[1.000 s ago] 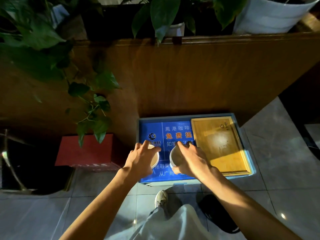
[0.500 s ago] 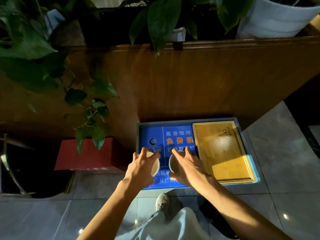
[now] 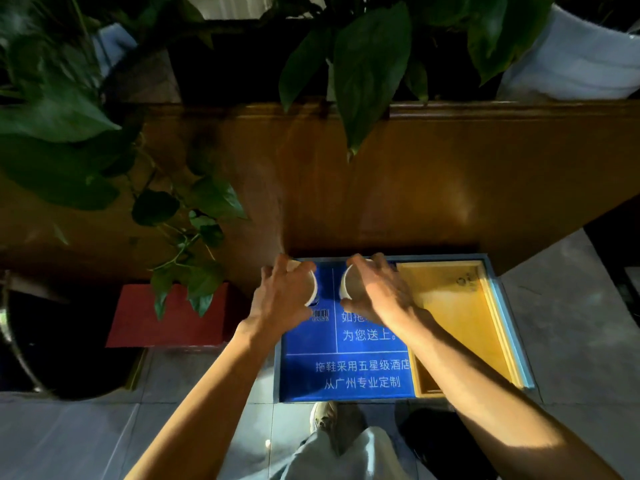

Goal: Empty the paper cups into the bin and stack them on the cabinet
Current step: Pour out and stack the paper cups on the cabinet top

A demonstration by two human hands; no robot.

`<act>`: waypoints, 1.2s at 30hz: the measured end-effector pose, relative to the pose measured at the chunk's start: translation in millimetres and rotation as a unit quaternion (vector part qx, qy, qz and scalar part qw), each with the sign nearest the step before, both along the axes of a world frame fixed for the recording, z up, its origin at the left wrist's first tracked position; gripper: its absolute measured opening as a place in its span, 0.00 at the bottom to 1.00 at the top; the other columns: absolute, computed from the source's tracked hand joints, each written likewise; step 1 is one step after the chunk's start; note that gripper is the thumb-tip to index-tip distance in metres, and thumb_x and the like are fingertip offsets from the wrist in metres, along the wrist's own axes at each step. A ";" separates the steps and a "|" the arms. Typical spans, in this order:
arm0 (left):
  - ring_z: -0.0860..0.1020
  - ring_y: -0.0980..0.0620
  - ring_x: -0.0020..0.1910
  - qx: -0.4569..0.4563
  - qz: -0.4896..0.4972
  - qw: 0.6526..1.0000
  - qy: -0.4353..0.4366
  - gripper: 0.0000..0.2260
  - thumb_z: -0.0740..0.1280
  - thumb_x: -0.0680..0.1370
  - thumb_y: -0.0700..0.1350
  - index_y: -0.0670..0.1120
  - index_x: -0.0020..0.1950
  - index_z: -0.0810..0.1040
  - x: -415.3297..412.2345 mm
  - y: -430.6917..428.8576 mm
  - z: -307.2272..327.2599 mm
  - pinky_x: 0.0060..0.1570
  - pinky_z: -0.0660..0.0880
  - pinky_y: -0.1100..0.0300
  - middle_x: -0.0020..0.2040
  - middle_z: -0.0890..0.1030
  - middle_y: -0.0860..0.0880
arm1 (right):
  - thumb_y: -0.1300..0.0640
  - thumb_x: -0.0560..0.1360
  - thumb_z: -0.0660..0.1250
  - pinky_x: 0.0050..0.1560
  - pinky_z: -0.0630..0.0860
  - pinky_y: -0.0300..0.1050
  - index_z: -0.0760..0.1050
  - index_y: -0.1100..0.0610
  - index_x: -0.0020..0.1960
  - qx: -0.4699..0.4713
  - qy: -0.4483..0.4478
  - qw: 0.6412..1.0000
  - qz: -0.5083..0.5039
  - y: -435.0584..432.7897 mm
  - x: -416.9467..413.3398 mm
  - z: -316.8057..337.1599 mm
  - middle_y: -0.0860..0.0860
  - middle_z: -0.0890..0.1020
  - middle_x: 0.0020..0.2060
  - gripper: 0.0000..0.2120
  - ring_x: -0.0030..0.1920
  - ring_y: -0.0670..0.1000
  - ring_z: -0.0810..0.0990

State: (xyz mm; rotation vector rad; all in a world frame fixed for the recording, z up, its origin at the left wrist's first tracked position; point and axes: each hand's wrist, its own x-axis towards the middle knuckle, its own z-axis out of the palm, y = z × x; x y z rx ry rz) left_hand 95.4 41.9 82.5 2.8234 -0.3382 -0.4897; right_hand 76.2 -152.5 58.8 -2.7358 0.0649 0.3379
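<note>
Two white paper cups stand side by side over the far half of the blue cabinet top (image 3: 346,372). My left hand (image 3: 280,299) grips the left paper cup (image 3: 310,284) from above, fingers wrapped over its rim. My right hand (image 3: 377,292) grips the right paper cup (image 3: 349,284) the same way; its open mouth shows a pale inside. Whether the cups rest on the blue top or hang just above it is unclear. What is inside them is hidden.
A yellow wooden tray (image 3: 460,323) fills the cabinet's right side. A red box (image 3: 166,317) sits on the floor to the left, beside a dark round bin (image 3: 52,341). A brown wooden counter (image 3: 415,174) with hanging plants (image 3: 367,64) rises behind. My shoe (image 3: 323,417) is on the grey tiles.
Both hands, each on its cup, have moved from the cabinet's near edge toward its far edge by the wooden counter. The camera has come closer to the cabinet.
</note>
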 end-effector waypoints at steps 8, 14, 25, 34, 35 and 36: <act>0.66 0.35 0.64 0.010 0.027 0.999 -0.013 0.35 0.78 0.65 0.46 0.60 0.64 0.63 36.2 -4.7 -14.2 0.47 0.81 0.43 0.66 0.63 0.44 | 0.42 0.60 0.79 0.49 0.77 0.55 0.60 0.41 0.65 -0.005 0.004 1.000 -0.007 11.7 34.7 -5.9 0.54 0.70 0.61 0.40 0.59 0.60 0.73; 0.65 0.37 0.65 0.006 0.027 1.000 0.005 0.35 0.79 0.65 0.46 0.60 0.65 0.64 46.4 -2.9 -23.8 0.48 0.81 0.45 0.68 0.62 0.45 | 0.42 0.61 0.78 0.50 0.77 0.55 0.62 0.44 0.66 -0.023 0.021 1.000 -0.001 18.0 49.4 -2.2 0.56 0.71 0.62 0.39 0.59 0.62 0.74; 0.67 0.36 0.63 0.020 0.007 0.998 0.054 0.38 0.81 0.62 0.45 0.57 0.66 0.65 75.1 -11.3 -13.4 0.48 0.77 0.47 0.69 0.64 0.44 | 0.40 0.56 0.75 0.37 0.70 0.45 0.64 0.45 0.56 -0.020 0.040 0.999 0.002 20.7 78.9 1.5 0.56 0.75 0.52 0.34 0.45 0.60 0.80; 0.59 0.35 0.72 0.049 -0.017 0.996 0.079 0.48 0.80 0.62 0.55 0.60 0.74 0.55 74.4 -8.1 -4.7 0.57 0.76 0.39 0.74 0.58 0.44 | 0.29 0.56 0.73 0.58 0.73 0.60 0.56 0.44 0.72 -0.021 0.086 0.996 0.000 20.2 76.4 4.3 0.60 0.66 0.69 0.51 0.64 0.67 0.70; 0.57 0.34 0.73 0.043 -0.018 0.996 0.081 0.50 0.80 0.61 0.56 0.61 0.75 0.53 74.9 -6.8 -2.1 0.59 0.75 0.38 0.76 0.55 0.43 | 0.29 0.56 0.73 0.61 0.71 0.61 0.54 0.45 0.74 -0.019 0.085 0.996 0.003 18.5 75.4 8.1 0.61 0.64 0.71 0.54 0.67 0.67 0.67; 0.57 0.34 0.74 0.032 -0.015 0.996 0.078 0.52 0.80 0.61 0.55 0.61 0.75 0.51 75.8 -5.4 1.1 0.61 0.74 0.39 0.76 0.55 0.42 | 0.29 0.55 0.74 0.63 0.70 0.60 0.53 0.45 0.75 -0.014 0.074 0.997 0.004 16.4 74.7 12.6 0.60 0.64 0.71 0.56 0.68 0.66 0.65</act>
